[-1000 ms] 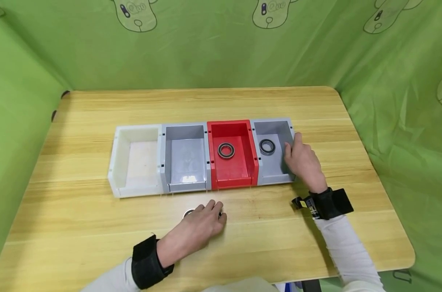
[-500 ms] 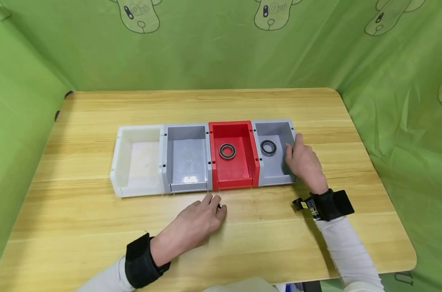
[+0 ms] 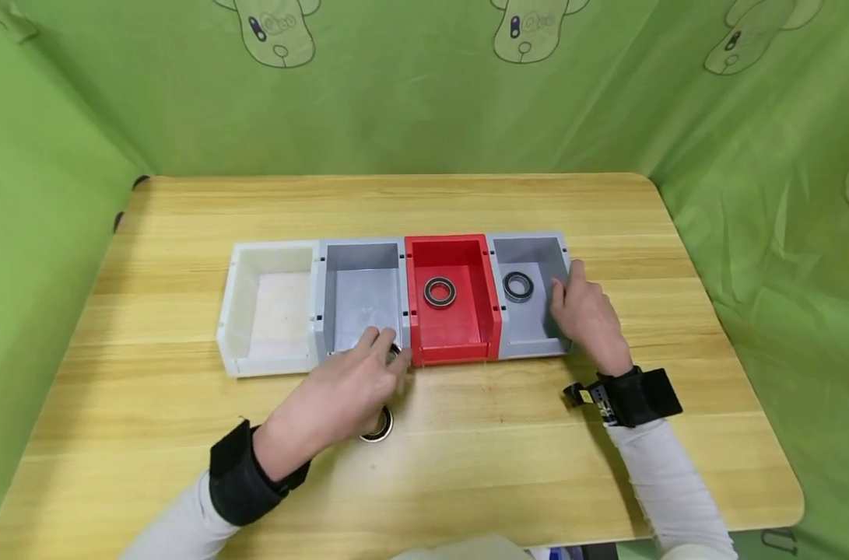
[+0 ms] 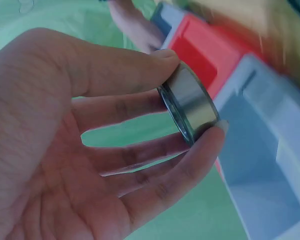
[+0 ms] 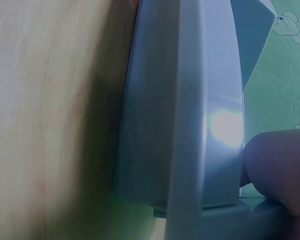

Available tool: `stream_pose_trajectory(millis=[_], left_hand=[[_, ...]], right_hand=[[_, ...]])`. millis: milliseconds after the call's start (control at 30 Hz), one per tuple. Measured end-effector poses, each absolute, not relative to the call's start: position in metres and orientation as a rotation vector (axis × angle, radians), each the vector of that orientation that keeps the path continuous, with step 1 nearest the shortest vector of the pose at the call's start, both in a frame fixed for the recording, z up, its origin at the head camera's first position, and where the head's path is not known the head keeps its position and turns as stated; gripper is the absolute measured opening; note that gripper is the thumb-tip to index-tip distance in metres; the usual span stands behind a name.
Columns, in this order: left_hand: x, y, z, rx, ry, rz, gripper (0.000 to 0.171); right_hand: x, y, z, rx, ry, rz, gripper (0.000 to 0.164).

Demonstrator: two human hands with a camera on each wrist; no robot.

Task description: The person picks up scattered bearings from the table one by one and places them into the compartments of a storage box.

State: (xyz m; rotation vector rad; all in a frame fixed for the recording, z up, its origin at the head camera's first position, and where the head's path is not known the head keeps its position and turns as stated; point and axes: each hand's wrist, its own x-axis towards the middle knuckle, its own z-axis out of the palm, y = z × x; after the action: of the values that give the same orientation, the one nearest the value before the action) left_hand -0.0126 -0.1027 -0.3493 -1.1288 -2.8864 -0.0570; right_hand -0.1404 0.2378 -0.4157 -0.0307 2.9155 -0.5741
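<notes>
My left hand [image 3: 340, 393] pinches a metal ball bearing [image 4: 192, 97] between thumb and fingertips, at the front lip of the left grey bin [image 3: 363, 292]. Just below that hand, a second bearing [image 3: 386, 426] lies on the table, partly hidden by it. My right hand [image 3: 588, 315] holds the outer side wall of the right grey bin [image 3: 532, 338], its thumb on the inner side. One bearing [image 3: 428, 292] lies flat in the red bin [image 3: 455, 354], and another bearing [image 3: 507, 288] in the right grey bin.
A white bin [image 3: 270, 365] stands at the left end of the joined row. The row sits mid-way across the wooden table [image 3: 508, 474]. Green cloth [image 3: 410, 117] hangs behind and along both sides.
The left hand has picked a bearing up from the table and carried it forward and left to the left grey bin, uncovering the other bearing. The right hand keeps its place on the bin.
</notes>
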Motion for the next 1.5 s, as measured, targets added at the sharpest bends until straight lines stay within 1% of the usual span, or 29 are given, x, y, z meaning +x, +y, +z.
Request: stream_pose_trajectory(millis=[200, 433, 633, 800, 1033, 1500], left_hand=[[-0.027, -0.116, -0.341, -1.043, -2.900, -0.066, 0.046], [-0.043, -0.125, -0.334, -0.986, -2.910, -0.065, 0.045], [-0.057, -0.124, -0.332, -0.994, -2.922, -0.075, 0.034], [-0.072, -0.124, -0.334, -1.007, -2.915, -0.045, 0.026], [-0.092, -0.124, -0.343, -0.982, -2.985, -0.076, 0.027], [-0.123, -0.116, -0.357, -0.833, -3.175, -0.157, 0.020]], right_hand=[[-0.139, 0.239, -0.417, -0.026, 2.905, -0.595, 0.041], [-0.141, 0.238, -0.419, -0.041, 2.935, -0.587, 0.038], [-0.142, 0.238, -0.419, -0.026, 2.929, -0.577, 0.039], [-0.142, 0.238, -0.419, -0.015, 2.929, -0.576, 0.038], [-0.142, 0.239, -0.419, -0.028, 2.930, -0.582, 0.038], [-0.143, 0.240, -0.417, -0.016, 2.876, -0.615, 0.041]])
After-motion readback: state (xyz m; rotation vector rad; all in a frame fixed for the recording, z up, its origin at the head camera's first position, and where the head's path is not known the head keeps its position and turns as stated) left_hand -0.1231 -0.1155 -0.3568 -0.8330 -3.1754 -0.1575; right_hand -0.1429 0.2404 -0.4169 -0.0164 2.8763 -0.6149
